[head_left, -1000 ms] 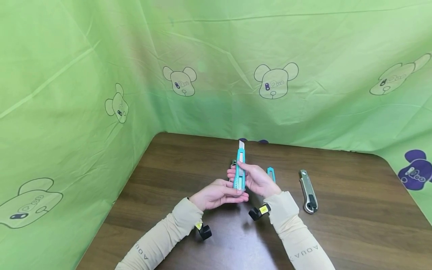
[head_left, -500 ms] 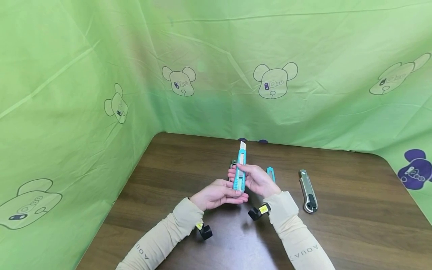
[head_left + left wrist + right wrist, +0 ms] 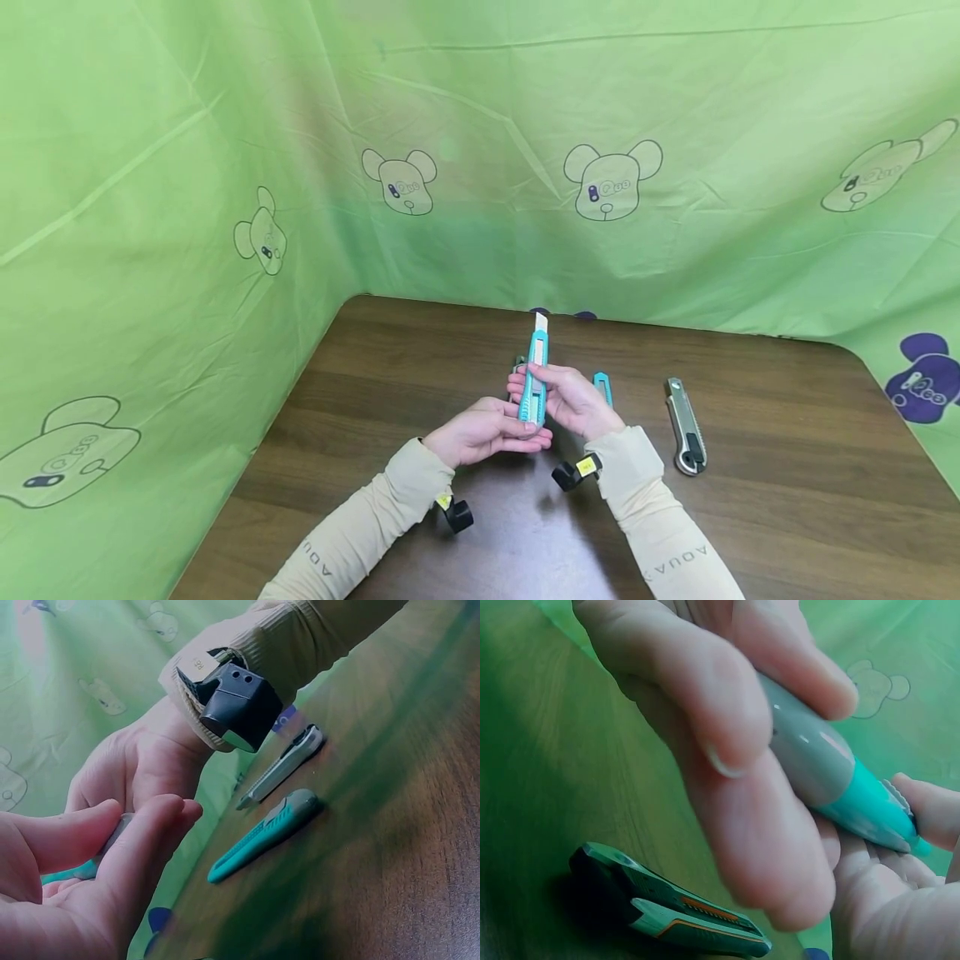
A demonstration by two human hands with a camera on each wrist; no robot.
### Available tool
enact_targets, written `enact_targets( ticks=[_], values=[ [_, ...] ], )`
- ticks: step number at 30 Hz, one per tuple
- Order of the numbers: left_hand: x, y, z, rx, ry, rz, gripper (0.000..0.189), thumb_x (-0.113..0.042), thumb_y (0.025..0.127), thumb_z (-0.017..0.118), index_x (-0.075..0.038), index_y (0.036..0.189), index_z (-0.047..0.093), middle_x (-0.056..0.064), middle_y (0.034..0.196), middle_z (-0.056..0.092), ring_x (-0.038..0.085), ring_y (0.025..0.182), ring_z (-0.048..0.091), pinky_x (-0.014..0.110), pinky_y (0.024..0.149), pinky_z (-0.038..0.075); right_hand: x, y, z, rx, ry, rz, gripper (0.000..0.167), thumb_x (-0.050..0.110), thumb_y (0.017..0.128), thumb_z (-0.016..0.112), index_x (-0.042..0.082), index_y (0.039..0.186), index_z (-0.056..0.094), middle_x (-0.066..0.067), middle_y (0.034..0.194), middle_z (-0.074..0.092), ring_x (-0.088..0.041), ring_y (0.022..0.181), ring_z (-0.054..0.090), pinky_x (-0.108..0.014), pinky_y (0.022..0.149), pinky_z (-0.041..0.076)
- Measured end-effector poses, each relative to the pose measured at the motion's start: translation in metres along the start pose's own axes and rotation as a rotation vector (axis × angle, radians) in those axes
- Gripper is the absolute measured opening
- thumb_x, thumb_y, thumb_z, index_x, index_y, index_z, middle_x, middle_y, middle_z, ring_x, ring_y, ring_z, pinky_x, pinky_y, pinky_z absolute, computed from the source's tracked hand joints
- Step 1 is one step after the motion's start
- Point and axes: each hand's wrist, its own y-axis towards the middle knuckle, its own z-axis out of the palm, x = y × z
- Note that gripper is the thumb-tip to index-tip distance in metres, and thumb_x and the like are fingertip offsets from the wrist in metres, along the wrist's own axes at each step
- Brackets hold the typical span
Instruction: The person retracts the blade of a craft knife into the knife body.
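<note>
Both hands hold a teal box cutter [image 3: 538,346] above the table, its blade pointing away and showing past the tip. The left hand [image 3: 483,433] pinches the grey butt end between thumb and fingers, as the left wrist view also shows. The right hand [image 3: 576,402] grips the body, its thumb lying on top; in the right wrist view that thumb [image 3: 934,810] is at the ridged slider. A second teal box cutter [image 3: 602,386] lies partly hidden behind the right hand. Behind the hands, a dark box cutter with orange trim [image 3: 697,911] is mostly covered in the head view.
Farther right on the brown wooden table [image 3: 787,467] lies a silver-grey box cutter [image 3: 686,427]. Green printed cloth [image 3: 480,233] hangs along the table's back and left edges. Each wrist carries a small black camera [image 3: 572,475].
The held box cutter's blade end has tilted slightly to the right. Both hands keep nearly the same place and hold, and the cutters on the table have not moved.
</note>
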Motion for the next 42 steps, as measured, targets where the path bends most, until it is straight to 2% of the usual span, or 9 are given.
enact_targets(
  ticks=[10,17,24,30,36,42],
  values=[
    [0.0010,0.0015,-0.0008,-0.028,-0.011,0.001,0.037,0.010,0.095,0.049,0.020,0.130,0.044,0.034,0.119,0.061,0.020,0.093,0.069,0.037,0.098,0.054,-0.0006,-0.0002,0.0008,0.018,-0.012,-0.015,0.042,0.004,0.103,0.038,-0.012,0.140,0.025,-0.011,0.103,0.070,-0.020,0.096,0.069,-0.029,0.092,0.058],
    [0.0014,0.0015,-0.0008,-0.029,-0.016,0.002,0.038,0.009,0.095,0.049,0.020,0.131,0.044,0.033,0.120,0.062,0.020,0.093,0.069,0.037,0.098,0.054,-0.0018,-0.0013,0.0021,0.021,-0.004,-0.021,0.036,0.005,0.103,0.041,-0.008,0.135,0.032,-0.011,0.104,0.069,-0.019,0.096,0.069,-0.028,0.093,0.058],
    [-0.0011,0.0015,-0.0013,-0.026,-0.030,0.001,0.038,0.009,0.095,0.049,0.020,0.131,0.044,0.023,0.110,0.067,0.020,0.095,0.069,0.035,0.099,0.053,-0.0009,-0.0009,0.0030,0.025,0.002,-0.026,0.026,0.005,0.102,0.042,-0.002,0.127,0.041,-0.013,0.111,0.065,-0.018,0.100,0.068,-0.028,0.096,0.056],
    [-0.0027,0.0010,0.0001,-0.033,-0.041,-0.008,0.038,0.010,0.095,0.048,0.020,0.131,0.044,0.019,0.103,0.068,0.021,0.095,0.069,0.035,0.099,0.053,-0.0010,-0.0003,0.0023,0.044,0.027,-0.026,0.042,0.003,0.103,0.039,-0.008,0.141,0.026,-0.012,0.109,0.067,-0.018,0.100,0.068,-0.028,0.096,0.056],
    [-0.0026,0.0021,0.0001,-0.034,-0.037,0.001,0.037,0.011,0.094,0.048,0.020,0.130,0.045,0.023,0.109,0.067,0.020,0.095,0.068,0.036,0.100,0.053,-0.0007,0.0003,0.0017,0.048,0.044,-0.029,0.031,0.002,0.103,0.039,-0.005,0.133,0.037,-0.013,0.112,0.067,-0.018,0.102,0.068,-0.027,0.097,0.055],
    [-0.0022,0.0039,-0.0001,-0.054,-0.049,0.006,0.036,0.012,0.094,0.049,0.018,0.129,0.047,0.031,0.117,0.063,0.020,0.094,0.069,0.037,0.099,0.054,-0.0009,0.0003,0.0023,0.048,0.032,-0.028,0.033,0.003,0.103,0.039,-0.005,0.135,0.035,-0.015,0.121,0.062,-0.016,0.102,0.067,-0.026,0.099,0.054]
  ],
)
